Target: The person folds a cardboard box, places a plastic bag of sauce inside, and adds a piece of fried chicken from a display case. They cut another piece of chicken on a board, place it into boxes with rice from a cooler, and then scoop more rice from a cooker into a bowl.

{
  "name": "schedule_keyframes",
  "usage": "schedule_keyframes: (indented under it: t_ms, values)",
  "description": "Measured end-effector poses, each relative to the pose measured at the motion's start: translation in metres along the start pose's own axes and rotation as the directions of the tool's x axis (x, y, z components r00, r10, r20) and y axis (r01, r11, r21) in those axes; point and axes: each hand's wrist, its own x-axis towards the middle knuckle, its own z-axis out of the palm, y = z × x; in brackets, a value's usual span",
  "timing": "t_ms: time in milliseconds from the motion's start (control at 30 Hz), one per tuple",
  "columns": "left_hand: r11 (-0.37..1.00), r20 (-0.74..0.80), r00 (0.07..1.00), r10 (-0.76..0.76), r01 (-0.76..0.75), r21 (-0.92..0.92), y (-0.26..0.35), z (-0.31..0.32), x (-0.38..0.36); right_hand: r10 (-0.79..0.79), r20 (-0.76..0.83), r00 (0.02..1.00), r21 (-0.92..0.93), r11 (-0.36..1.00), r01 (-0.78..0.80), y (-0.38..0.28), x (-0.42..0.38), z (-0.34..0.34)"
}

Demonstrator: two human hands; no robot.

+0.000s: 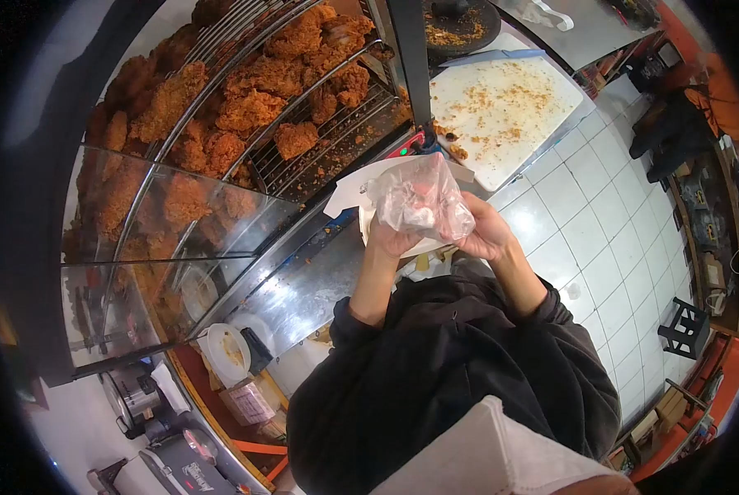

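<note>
In front of my chest, a clear crinkled plastic bag [419,194] is gripped between my two hands. Something whitish and pinkish shows through the plastic, but I cannot make out what it is. My left hand [396,238] closes on the bag's left lower side, its fingers mostly hidden by the plastic. On the right lower side, my right hand [486,231] has its fingers curled round the bag. Behind and beneath the bag lies an open white paper box [349,194], its flaps spread and partly covered.
A glass display cabinet at upper left holds fried chicken [254,107] on wire racks [258,177]. A crumb-covered white cutting board [501,107] is beyond my hands. At lower left stands a white plastic tub [223,355]. A black stool [684,328] stands on the tiled floor [609,223].
</note>
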Motion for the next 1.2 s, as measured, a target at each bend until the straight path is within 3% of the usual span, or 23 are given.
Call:
schedule_keyframes:
  t_ms: [67,167,267,367,433,500,533,567,600,633,667,700,733,800,833,867,933,967,1000,1067,1100,1133,1200]
  values:
    - [1.0,0.031,0.999,-0.013,0.013,-0.022,-0.007,0.012,-0.001,-0.084,0.127,0.988,-0.35,0.928,0.124,0.002,-0.001,0.014]
    - [0.998,0.082,0.996,-0.033,0.038,-0.058,-0.016,0.026,0.001,-0.113,0.109,0.988,-0.284,0.948,0.14,0.004,-0.004,0.02]
    - [0.997,0.089,0.995,-0.034,0.04,-0.069,-0.018,0.016,0.002,-0.152,0.029,0.988,-0.377,0.914,0.152,0.008,-0.007,0.032]
    - [0.997,0.089,0.996,-0.02,0.026,-0.072,-0.017,0.009,0.001,-0.16,-0.001,0.987,-0.349,0.925,0.15,0.009,-0.008,0.036]
    - [0.998,0.091,0.996,-0.01,0.016,-0.066,-0.015,0.01,0.0,-0.113,0.048,0.992,-0.282,0.952,0.122,0.002,-0.013,0.038]
    - [0.906,-0.084,0.965,0.25,-0.202,0.372,-0.015,0.034,-0.002,-0.069,0.1,0.993,-0.218,0.972,0.089,0.0,-0.015,0.043]
    - [0.905,-0.082,0.964,0.252,-0.205,0.373,-0.018,0.052,-0.005,-0.248,-0.054,0.967,-0.524,0.832,0.184,0.002,-0.016,0.047]
    - [0.898,-0.067,0.964,0.258,-0.214,0.384,-0.025,0.083,-0.007,-0.453,-0.136,0.881,-0.782,0.595,0.185,0.004,-0.017,0.049]
    - [0.891,-0.052,0.963,0.264,-0.223,0.396,-0.03,0.103,-0.006,-0.452,-0.136,0.881,-0.782,0.595,0.185,-0.002,-0.019,0.045]
    - [0.891,-0.053,0.963,0.264,-0.223,0.396,-0.034,0.109,-0.004,-0.563,-0.101,0.82,-0.926,0.355,0.13,-0.012,-0.021,0.036]
    - [0.504,-0.058,0.926,0.372,-0.149,0.851,-0.04,0.112,-0.001,-0.654,-0.032,0.756,-0.995,0.095,0.04,-0.02,-0.02,0.027]
    - [-0.051,0.001,0.887,0.461,0.025,0.998,-0.045,0.112,0.002,-0.8,0.22,0.558,-0.975,-0.202,0.096,-0.019,-0.008,0.019]
    - [-0.047,-0.001,0.886,0.464,0.026,0.999,-0.048,0.106,0.006,-0.799,0.217,0.561,-0.975,-0.2,0.093,-0.016,-0.004,0.015]
    - [-0.126,-0.012,0.616,0.788,0.181,0.975,-0.049,0.091,0.018,-0.843,0.374,0.386,-0.923,-0.379,0.066,-0.012,0.003,0.01]
    - [-0.455,0.336,0.509,0.793,0.127,0.882,-0.048,0.087,0.021,-0.85,0.32,0.419,-0.939,-0.343,0.021,-0.003,0.003,0.005]
    - [-0.454,0.336,0.504,0.796,0.13,0.881,-0.044,0.08,0.021,-0.848,0.319,0.424,-0.939,-0.342,0.022,0.003,0.0,0.002]
    - [-0.625,0.584,0.288,0.759,0.072,0.777,-0.036,0.065,0.023,-0.716,0.377,0.587,-0.896,-0.443,0.035,0.008,-0.005,-0.001]
    - [-0.556,0.523,0.281,0.805,0.048,0.83,-0.044,0.078,0.018,-0.645,0.506,0.572,-0.815,-0.575,0.073,0.009,-0.004,0.007]
    - [-0.554,0.519,0.286,0.806,0.053,0.831,-0.043,0.071,0.013,-0.65,0.501,0.572,-0.819,-0.57,0.07,0.007,-0.005,0.002]
    - [-0.765,0.727,0.268,0.632,0.067,0.641,-0.042,0.058,0.006,-0.713,0.544,0.443,-0.755,-0.646,-0.113,0.001,-0.007,-0.008]
    - [-0.841,0.781,0.329,0.53,0.089,0.533,-0.047,0.058,0.002,-0.831,0.463,0.307,-0.854,-0.511,-0.097,-0.002,-0.002,-0.01]
    - [-0.84,0.779,0.335,0.53,0.085,0.536,-0.053,0.057,0.004,-0.835,0.461,0.302,-0.855,-0.509,-0.103,-0.006,0.001,-0.01]
    - [-0.893,0.804,0.459,0.377,-0.05,0.447,-0.065,0.059,0.01,-0.923,0.286,0.256,-0.952,-0.304,-0.033,-0.014,0.005,-0.004]
